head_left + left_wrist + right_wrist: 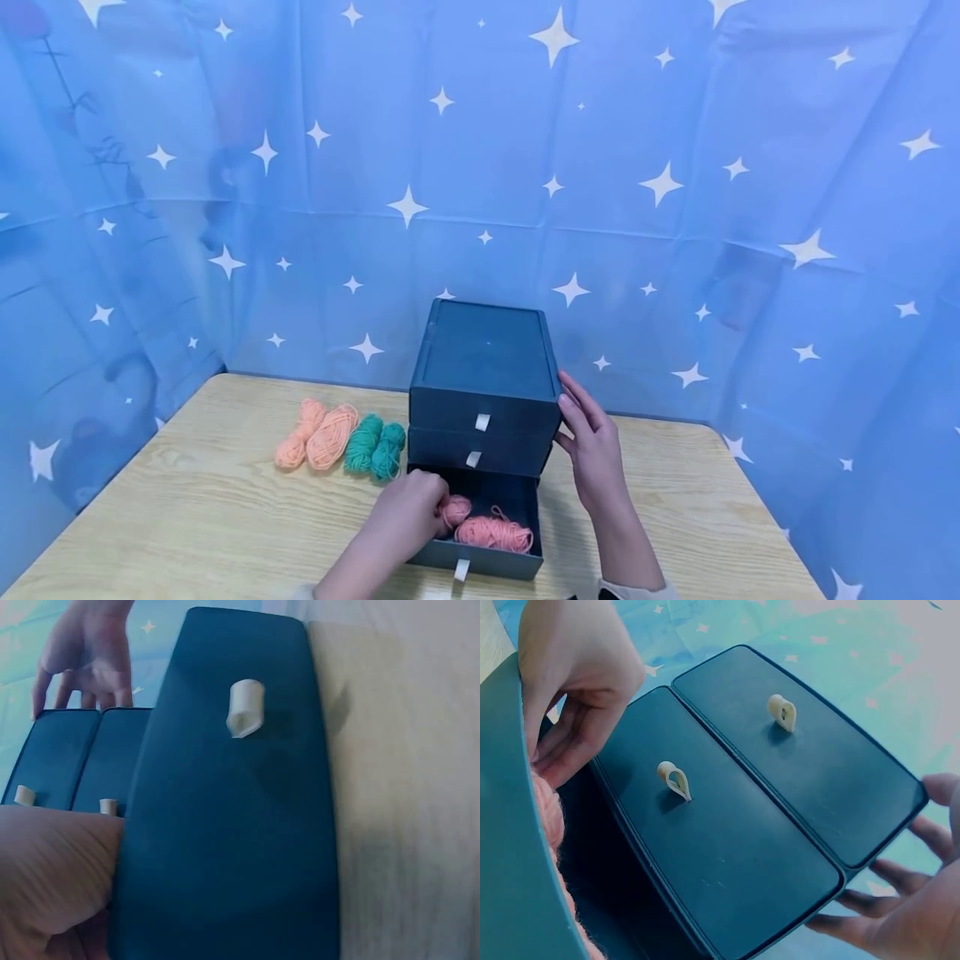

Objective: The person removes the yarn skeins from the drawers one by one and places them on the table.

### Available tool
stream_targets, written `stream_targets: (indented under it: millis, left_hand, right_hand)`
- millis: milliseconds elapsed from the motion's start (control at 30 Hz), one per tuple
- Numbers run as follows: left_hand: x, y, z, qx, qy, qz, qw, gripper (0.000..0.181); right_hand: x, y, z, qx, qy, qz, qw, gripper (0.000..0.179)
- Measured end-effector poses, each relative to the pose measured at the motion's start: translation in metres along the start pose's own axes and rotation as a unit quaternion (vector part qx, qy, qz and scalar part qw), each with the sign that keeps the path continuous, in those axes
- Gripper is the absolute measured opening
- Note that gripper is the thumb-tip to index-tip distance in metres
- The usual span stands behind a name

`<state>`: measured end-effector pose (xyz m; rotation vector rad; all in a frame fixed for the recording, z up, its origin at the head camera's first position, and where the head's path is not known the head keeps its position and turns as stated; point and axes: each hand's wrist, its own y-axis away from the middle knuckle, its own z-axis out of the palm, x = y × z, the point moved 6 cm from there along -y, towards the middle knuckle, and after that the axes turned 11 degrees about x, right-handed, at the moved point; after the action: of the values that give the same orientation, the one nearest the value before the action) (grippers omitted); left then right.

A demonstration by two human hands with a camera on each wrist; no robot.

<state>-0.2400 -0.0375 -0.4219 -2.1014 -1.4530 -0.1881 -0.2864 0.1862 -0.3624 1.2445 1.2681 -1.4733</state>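
Observation:
A dark blue three-drawer box [487,350] stands on the table with its bottom drawer [480,562] pulled out. Inside that drawer, my left hand [411,512] holds a small pink yarn skein [455,510] at the left side, its fingers curled down over it. Beside it lies a second, larger pink skein [495,533]. My right hand [592,442] rests against the box's right side near the top, fingers mostly straight, as the right wrist view also shows. The upper drawers are closed, each with a white loop tab [782,712].
Left of the box on the wooden table [225,500] lie two peach skeins [332,437] and two green skeins [387,451]. A blue star-patterned cloth [480,167] hangs behind and on both sides.

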Motion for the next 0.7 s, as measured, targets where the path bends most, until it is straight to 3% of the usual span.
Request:
stream_targets:
  millis: [267,467,700]
  left_hand:
    - [0.000,-0.003,0.000,0.017,0.020,0.007,0.9996,0.046]
    - [-0.007,-0.002,-0.006,0.017,0.039,-0.001,0.9991,0.023]
    - [-0.007,0.001,-0.024,0.024,0.108,0.000,0.9939,0.014]
  right_hand:
    - [-0.002,-0.001,-0.002,0.003,-0.009,-0.007,0.9999,0.049]
    - [0.000,-0.001,0.002,0.002,-0.015,-0.004,0.9999,0.049]
    - [0.002,0.000,0.003,0.011,-0.006,0.002,0.9999,0.049]
